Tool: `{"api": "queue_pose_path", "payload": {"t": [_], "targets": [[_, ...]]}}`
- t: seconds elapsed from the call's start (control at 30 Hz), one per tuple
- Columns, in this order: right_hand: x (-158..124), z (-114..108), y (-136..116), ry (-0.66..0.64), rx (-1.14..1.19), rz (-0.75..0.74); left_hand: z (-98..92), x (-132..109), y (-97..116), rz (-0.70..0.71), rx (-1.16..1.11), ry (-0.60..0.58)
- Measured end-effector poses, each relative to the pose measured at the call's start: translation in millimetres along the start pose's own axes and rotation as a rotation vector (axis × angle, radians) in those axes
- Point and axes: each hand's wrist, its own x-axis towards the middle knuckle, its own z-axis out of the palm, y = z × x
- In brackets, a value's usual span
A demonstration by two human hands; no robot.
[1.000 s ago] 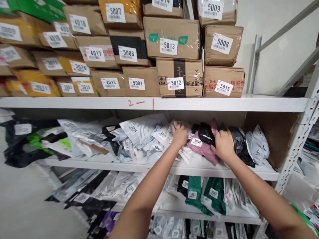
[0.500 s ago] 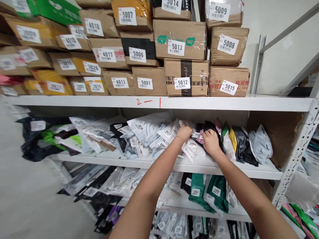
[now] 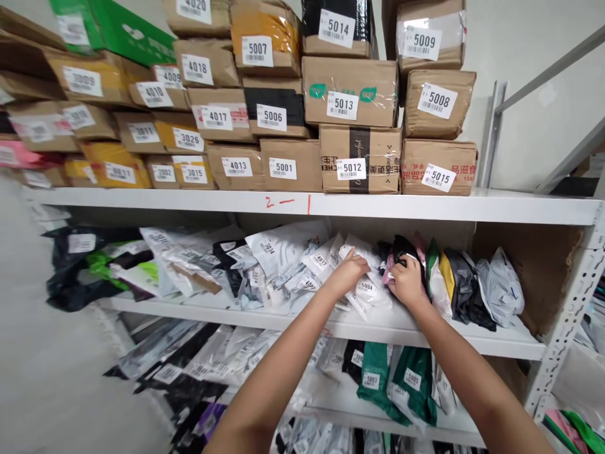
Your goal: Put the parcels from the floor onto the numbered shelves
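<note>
Both my hands reach into a row of soft mailer bags on the middle shelf (image 3: 331, 325). My left hand (image 3: 348, 274) lies on white labelled bags (image 3: 366, 287), its fingers curled over their tops. My right hand (image 3: 406, 282) is closed on the edge of a pink bag (image 3: 389, 272) that stands next to a black bag (image 3: 401, 247). To the right stand green, yellow, black and grey bags (image 3: 454, 280). More white and grey bags (image 3: 278, 252) lean to the left of my hands.
Numbered cardboard boxes (image 3: 350, 91) are stacked on the upper shelf (image 3: 425, 207). Green bags (image 3: 397, 378) and further mailers fill the lower shelf. A perforated metal upright (image 3: 574, 296) closes the rack on the right. Black and green bags (image 3: 94, 265) lie at the far left.
My right hand has moved left from the dark bags to the pink bag near my left hand. The pink bag, which lay flat, now stands on edge. The view has shifted slightly.
</note>
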Motion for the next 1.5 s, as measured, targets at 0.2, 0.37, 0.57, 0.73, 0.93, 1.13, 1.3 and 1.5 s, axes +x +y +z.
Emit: {"api": "queue_pose_path", "payload": {"t": [0.2,0.37,0.57,0.73,0.93,1.13,1.3,1.5], "targets": [[1,13,-16,0.01,0.137,0.049,-16.5,-11,25,-0.067,0.077,-0.064],[-45,4,-3,0.203,0.189,-0.087,-12.3,-20,89,-0.263,0.111,0.118],[-136,-1,35,0.491,0.107,0.193,-8.4,8,108,-0.109,0.037,0.311],[-149,4,51,0.542,-0.023,0.284,22.3,85,129,-0.178,0.211,0.148],[-130,3,62,0.338,-0.15,0.352,52.8,94,118,-0.019,0.12,0.135],[-103,-14,54,0.165,-0.176,0.426,32.0,80,82,0.196,0.008,0.096],[-115,-27,63,-0.032,-0.159,0.292,10.5,77,106,0.208,0.065,0.212],[-129,-25,80,-0.044,-0.154,0.251,27.3,109,146,0.146,0.133,0.024]]}}
